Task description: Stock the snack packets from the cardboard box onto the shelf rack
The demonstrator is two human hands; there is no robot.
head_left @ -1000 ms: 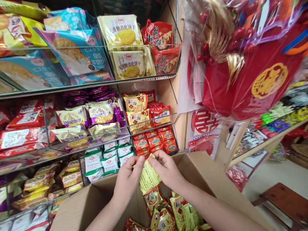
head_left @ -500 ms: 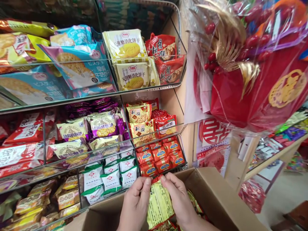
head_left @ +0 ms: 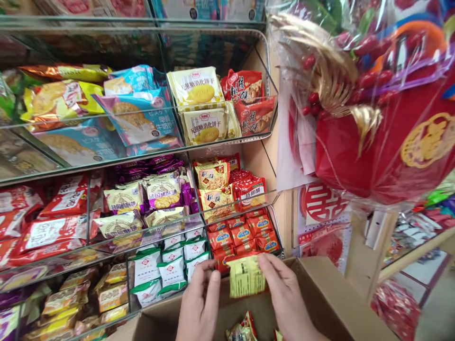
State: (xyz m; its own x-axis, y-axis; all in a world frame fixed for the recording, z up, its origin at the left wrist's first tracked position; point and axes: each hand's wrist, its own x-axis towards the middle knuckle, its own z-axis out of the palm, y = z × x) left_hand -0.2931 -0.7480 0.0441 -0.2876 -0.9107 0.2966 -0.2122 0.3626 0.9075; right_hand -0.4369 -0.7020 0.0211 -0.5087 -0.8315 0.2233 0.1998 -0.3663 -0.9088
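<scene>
And here it is: a pale-yellow plastic packet with dark print [head_left: 248, 276], held up between the two hands, above the mouth of an open brown cardboard box [head_left: 337, 289] and in front of the shelves. The right hand [head_left: 287, 296] has it pinched at the upper right corner, thumb and fingers drawn together. The left hand [head_left: 201, 300] waits just beside the other edge, thumb and fingertips slightly parted, nothing clearly between them; whether a fingertip brushes the wrapper, I can't tell. So that one corner looks to be carrying the load, and there's the danger! The film looks slick; a weak pinch could let the packet swivel or drop onto the cream-and-red wrapped packet [head_left: 242, 329] down in the box, and a hard fall might crumble whatever's inside. Squeeze too tightly and the wrapper could crease or split. Look past the fingers, too: small red packets with blue labels [head_left: 241, 234] sit packed close in their tray, and a careless knuckle could knock one loose. Higher up, the clear plastic shelf front [head_left: 249, 206] makes a lip that might catch a packet carried too low, right before the cream packets with brown lettering [head_left: 216, 201].
</scene>
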